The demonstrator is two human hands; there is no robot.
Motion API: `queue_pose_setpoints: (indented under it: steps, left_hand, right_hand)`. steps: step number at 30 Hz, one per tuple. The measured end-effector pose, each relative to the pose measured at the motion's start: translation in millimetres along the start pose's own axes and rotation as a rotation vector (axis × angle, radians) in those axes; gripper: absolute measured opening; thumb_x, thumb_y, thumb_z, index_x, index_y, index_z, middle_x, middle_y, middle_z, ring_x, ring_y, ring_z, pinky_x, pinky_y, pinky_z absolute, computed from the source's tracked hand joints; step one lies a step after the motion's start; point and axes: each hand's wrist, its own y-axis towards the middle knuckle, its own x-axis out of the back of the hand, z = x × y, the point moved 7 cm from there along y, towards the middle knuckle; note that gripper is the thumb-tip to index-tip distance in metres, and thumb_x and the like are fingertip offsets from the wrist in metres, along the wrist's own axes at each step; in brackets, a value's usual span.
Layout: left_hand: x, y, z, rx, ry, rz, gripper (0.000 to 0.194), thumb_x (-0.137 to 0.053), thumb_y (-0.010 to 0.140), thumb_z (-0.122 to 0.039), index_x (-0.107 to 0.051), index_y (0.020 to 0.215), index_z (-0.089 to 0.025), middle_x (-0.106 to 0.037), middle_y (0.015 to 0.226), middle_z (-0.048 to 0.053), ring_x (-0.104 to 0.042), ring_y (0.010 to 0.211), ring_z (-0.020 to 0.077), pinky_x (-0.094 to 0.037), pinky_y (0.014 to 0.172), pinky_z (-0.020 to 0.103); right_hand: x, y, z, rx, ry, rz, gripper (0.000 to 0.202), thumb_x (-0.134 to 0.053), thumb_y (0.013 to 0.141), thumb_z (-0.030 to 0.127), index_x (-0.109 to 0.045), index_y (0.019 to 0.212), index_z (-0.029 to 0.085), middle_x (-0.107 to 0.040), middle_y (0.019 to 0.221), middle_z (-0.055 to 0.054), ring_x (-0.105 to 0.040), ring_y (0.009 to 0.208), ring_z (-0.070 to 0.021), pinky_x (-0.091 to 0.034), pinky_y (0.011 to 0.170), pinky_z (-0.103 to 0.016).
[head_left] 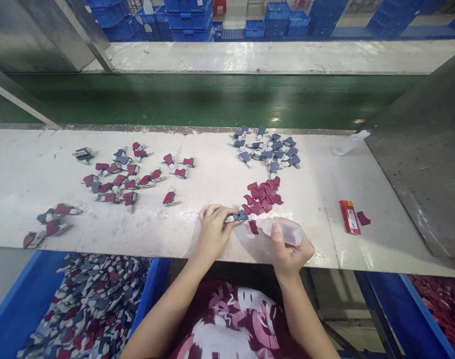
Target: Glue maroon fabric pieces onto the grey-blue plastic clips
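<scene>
Between the fingertips of my left hand [215, 227] is a small dark blue-grey and white plastic part [240, 216]. My right hand [293, 249] is wrapped round a clear squeeze bottle [283, 230], its thin nozzle pointing left at the part; whether it touches, I cannot tell. A single dark red piece [253, 227] lies below the nozzle. Just beyond my hands is a heap of loose dark red pieces [264, 195]. Behind that heap sits a cluster of blue-grey and white parts [276, 149]. Left on the bench are parts with red faces [130, 183].
A green conveyor belt [227, 99] runs behind the white bench [212, 174]. To the right lie a red packet [349, 217], a red piece [363, 218] and another clear bottle [350, 143]. Blue bins stand below, one with mixed parts [96, 299], one with red pieces [442, 304]. A metal housing [425, 154] bounds the right.
</scene>
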Motion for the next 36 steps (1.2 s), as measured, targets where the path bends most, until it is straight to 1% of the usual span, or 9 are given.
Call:
queue_pose_setpoints:
  steps: [7,14,17,21,26,30,36]
  left_hand:
    - [-0.7,0.2,0.3,0.001,-0.001,0.007,0.015,-0.072,0.086,-0.02,-0.068,0.1,-0.025,-0.075,0.1,0.0,-0.059,0.104,0.0226,-0.031,0.092,0.04]
    - [-1.7,-1.2,1.4,-0.002,-0.019,0.01,0.022,-0.066,0.086,-0.009,-0.068,0.101,-0.025,-0.075,0.102,-0.001,-0.058,0.106,0.0223,-0.029,0.094,0.04]
    - [-1.5,-1.0,1.7,0.0,-0.021,0.008,0.022,-0.065,0.086,-0.008,-0.068,0.101,-0.025,-0.075,0.101,-0.001,-0.058,0.105,0.0223,-0.03,0.094,0.04]
    - [-0.9,-0.2,1.8,0.011,-0.026,0.006,0.021,-0.065,0.087,-0.009,-0.068,0.101,-0.025,-0.075,0.1,-0.001,-0.059,0.105,0.0223,-0.031,0.093,0.041]
    - [-1.2,-0.3,2.5,0.031,-0.027,0.015,0.016,-0.069,0.087,-0.016,-0.069,0.099,-0.026,-0.076,0.099,0.0,-0.059,0.106,0.0227,-0.031,0.094,0.041]
    - [-1.5,0.2,3.6,0.038,-0.017,0.016,0.015,-0.071,0.087,-0.018,-0.07,0.1,-0.026,-0.076,0.1,0.0,-0.06,0.106,0.0227,-0.031,0.095,0.041]
    - [-1.7,0.4,3.9,0.033,-0.01,0.014,0.016,-0.071,0.086,-0.021,-0.07,0.101,-0.026,-0.076,0.101,0.001,-0.06,0.107,0.0235,-0.031,0.097,0.042]
  right_hand:
    - [-5.8,3.4,10.8,0.038,0.007,0.063,0.02,-0.067,0.084,0.037,-0.072,0.088,0.018,-0.074,0.076,-0.005,-0.07,0.065,-0.0197,-0.054,0.058,-0.028]
    - [-15.7,1.3,17.2,0.019,0.052,0.097,0.018,-0.067,0.085,0.035,-0.072,0.088,0.018,-0.075,0.075,-0.004,-0.071,0.064,-0.0192,-0.055,0.057,-0.027]
    - [-19.5,1.5,21.0,0.03,0.064,0.107,0.018,-0.068,0.084,0.035,-0.073,0.089,0.018,-0.076,0.077,-0.004,-0.072,0.066,-0.0194,-0.057,0.059,-0.027]
    - [-22.8,2.7,23.8,0.055,0.066,0.113,0.017,-0.068,0.085,0.033,-0.073,0.091,0.018,-0.077,0.081,-0.004,-0.073,0.069,-0.019,-0.058,0.061,-0.027]
    - [-24.2,2.2,22.9,0.073,0.048,0.112,0.019,-0.068,0.085,0.034,-0.073,0.093,0.017,-0.077,0.084,-0.005,-0.074,0.07,-0.0192,-0.059,0.063,-0.027]
    - [-23.5,1.4,19.8,0.063,0.02,0.109,0.023,-0.068,0.085,0.037,-0.073,0.094,0.017,-0.078,0.085,-0.006,-0.074,0.071,-0.0199,-0.06,0.064,-0.028]
    - [-24.3,0.0,16.9,0.031,0.026,0.114,0.024,-0.069,0.084,0.037,-0.073,0.094,0.017,-0.078,0.086,-0.007,-0.074,0.072,-0.02,-0.06,0.066,-0.029]
